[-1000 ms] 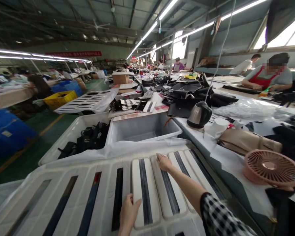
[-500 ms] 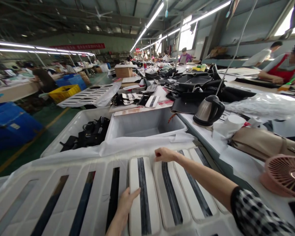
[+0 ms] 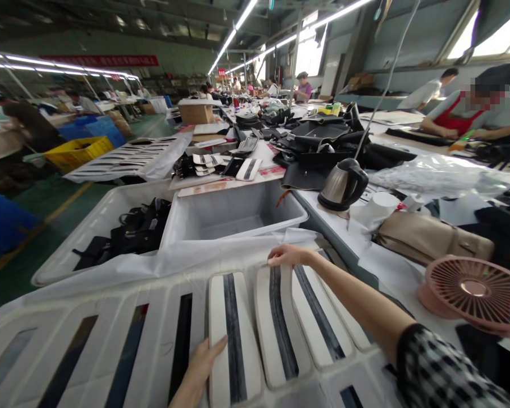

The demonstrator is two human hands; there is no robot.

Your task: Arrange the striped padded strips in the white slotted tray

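Several long white panels with rounded corners and a dark zipper-like strip down the middle lie side by side on a slotted, pale-covered board [image 3: 144, 345]. My left hand [image 3: 202, 362] is closed at the left edge of the leftmost white panel [image 3: 250, 345], thumb on top and the other fingers mostly hidden. At the far end of the neighbouring panel [image 3: 266, 317], my right hand [image 3: 289, 256] pinches the edge, and that panel bows upward there. Another striped panel [image 3: 318, 328] lies to its right, under my right forearm.
Beyond the board stand a grey bin [image 3: 233, 226] and a bin of black pieces [image 3: 140, 232]. On the right-hand table are a kettle [image 3: 338, 184], a beige bag [image 3: 433, 238] and a pink fan [image 3: 471, 292]. A person in a red apron [image 3: 459, 116] works farther back.
The view has swung right, so the surroundings sit farther left. My right hand's fingers have straightened somewhat at the panel's far end. My left hand stays at its panel's edge.
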